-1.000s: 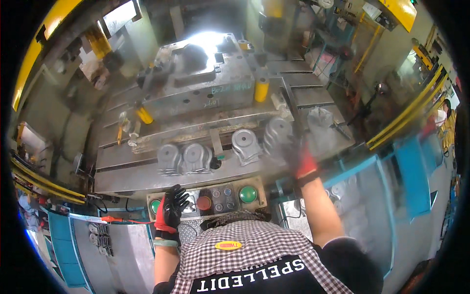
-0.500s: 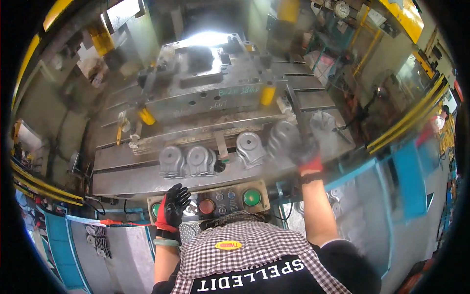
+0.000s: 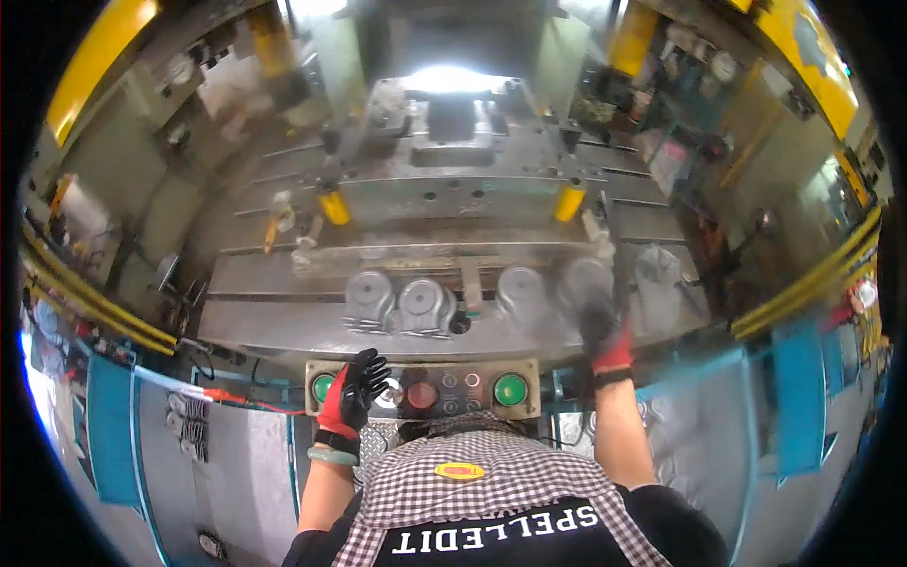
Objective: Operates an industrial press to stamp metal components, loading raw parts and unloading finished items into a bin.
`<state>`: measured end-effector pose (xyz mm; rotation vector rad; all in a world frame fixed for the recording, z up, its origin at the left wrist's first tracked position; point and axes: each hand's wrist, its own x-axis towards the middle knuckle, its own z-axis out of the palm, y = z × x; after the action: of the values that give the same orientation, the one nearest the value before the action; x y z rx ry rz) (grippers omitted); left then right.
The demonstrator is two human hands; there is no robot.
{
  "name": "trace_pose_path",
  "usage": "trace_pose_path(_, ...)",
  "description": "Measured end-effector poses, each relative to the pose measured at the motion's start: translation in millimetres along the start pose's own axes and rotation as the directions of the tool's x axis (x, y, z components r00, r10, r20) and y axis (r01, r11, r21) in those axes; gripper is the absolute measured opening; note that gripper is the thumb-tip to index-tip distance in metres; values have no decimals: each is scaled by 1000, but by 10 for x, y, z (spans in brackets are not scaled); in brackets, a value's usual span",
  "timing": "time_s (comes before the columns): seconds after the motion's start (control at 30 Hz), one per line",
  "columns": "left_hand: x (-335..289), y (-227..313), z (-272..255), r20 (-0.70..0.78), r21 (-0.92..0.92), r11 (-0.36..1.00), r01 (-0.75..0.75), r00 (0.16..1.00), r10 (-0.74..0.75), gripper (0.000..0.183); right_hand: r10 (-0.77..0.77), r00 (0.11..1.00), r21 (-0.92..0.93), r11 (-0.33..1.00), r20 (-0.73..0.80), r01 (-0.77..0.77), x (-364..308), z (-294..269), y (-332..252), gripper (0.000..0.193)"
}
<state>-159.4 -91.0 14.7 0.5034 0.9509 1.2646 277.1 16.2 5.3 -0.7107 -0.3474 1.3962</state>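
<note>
My left hand (image 3: 355, 389), in a red and black glove, hovers over the left end of the button panel (image 3: 423, 370), beside a green button (image 3: 323, 386). Its fingers are apart and hold nothing. At the rightmost stack of grey stamped metal parts (image 3: 584, 276) is my right hand (image 3: 603, 329), gloved alike and smeared by motion; whether its fingers grip a part cannot be made out. Left of it, along the press bed's front edge, lie more rounded stamped parts: one stack (image 3: 521, 291), another (image 3: 425, 304), and one farther left (image 3: 368, 295).
Behind the parts rises a metal die (image 3: 444, 194) with yellow posts (image 3: 570, 203) on the press bed (image 3: 274, 326). The panel also carries a red button (image 3: 421, 395) and a right green button (image 3: 510, 388). Blue-framed tables (image 3: 255, 454) stand at both sides; stamped parts (image 3: 189, 425) lie on the left one.
The whole view has turned, shifting the scene in the picture. My right hand has come nearer the front of the rightmost stack. My left hand stays over the panel, fingers still apart.
</note>
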Motion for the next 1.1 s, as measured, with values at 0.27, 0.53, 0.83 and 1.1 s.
trace_pose_path(0.27,87,85,-264,-83,65,997,-33,996,38,45,86,896,18,994,435,-104,-374,748,144,46)
trace_pose_path(0.53,159,254,-465,53,41,993,-109,993,106,50,-62,671,416,825,738,-382,1020,2636,439,58)
trace_pose_path(0.83,-173,372,-1076,-209,59,979,-194,957,202,44,20,940,151,986,341,-76,1562,3599,576,57)
trace_pose_path(1.1,-103,462,-1016,-230,-39,987,-159,962,145,40,-256,786,-264,845,563,464,1819,3484,788,71)
